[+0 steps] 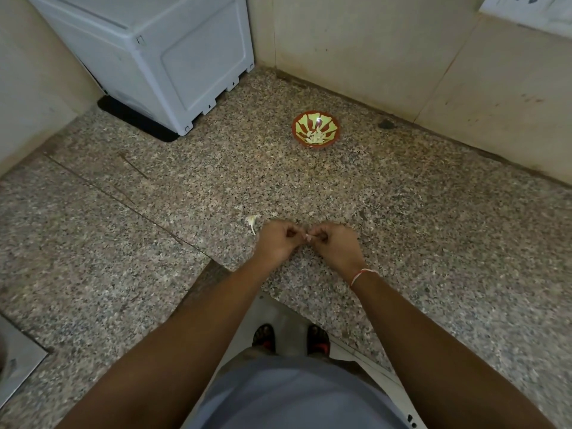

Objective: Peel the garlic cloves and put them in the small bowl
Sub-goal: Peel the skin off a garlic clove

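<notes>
Two hands meet over the speckled counter [402, 230]. My left hand [278, 243] and my right hand [335, 246] both curl their fingers and pinch one tiny garlic clove [308, 236] between them. Some loose peel [253, 221] lies just beside my left hand. Far behind sits the small bowl [315, 129] with peeled cloves inside.

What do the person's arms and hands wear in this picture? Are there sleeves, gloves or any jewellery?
Both forearms are bare, with no sleeves in view and no gloves. The left hand wears nothing. The right hand has a thin red and white thread tied around its wrist.
</notes>
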